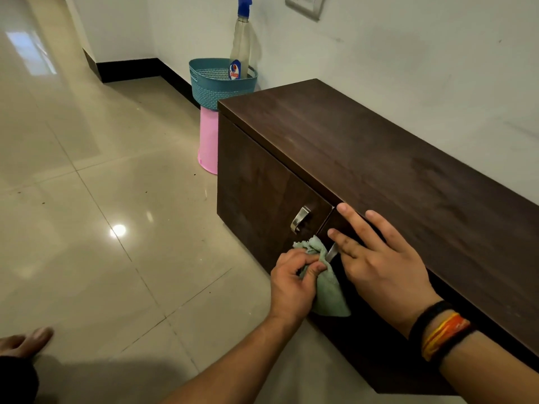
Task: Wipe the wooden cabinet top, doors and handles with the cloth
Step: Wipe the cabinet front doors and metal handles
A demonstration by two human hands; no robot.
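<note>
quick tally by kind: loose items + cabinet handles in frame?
Cloth: 1, in the left hand
Spray bottle: 1
Teal basket: 1
Pink bin: 1
Metal handles: 2, one bare, one beside the right hand
Total: 6

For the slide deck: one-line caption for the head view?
Left hand rubs a green cloth on a cabinet door handle while the right hand rests at the cabinet top's edge.

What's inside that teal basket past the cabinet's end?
A spray bottle with a blue nozzle stands in the teal basket, rising well above the rim. The basket's wall hides the bottom, so anything else in there cannot be seen. The basket sits on a pink stand.
</note>
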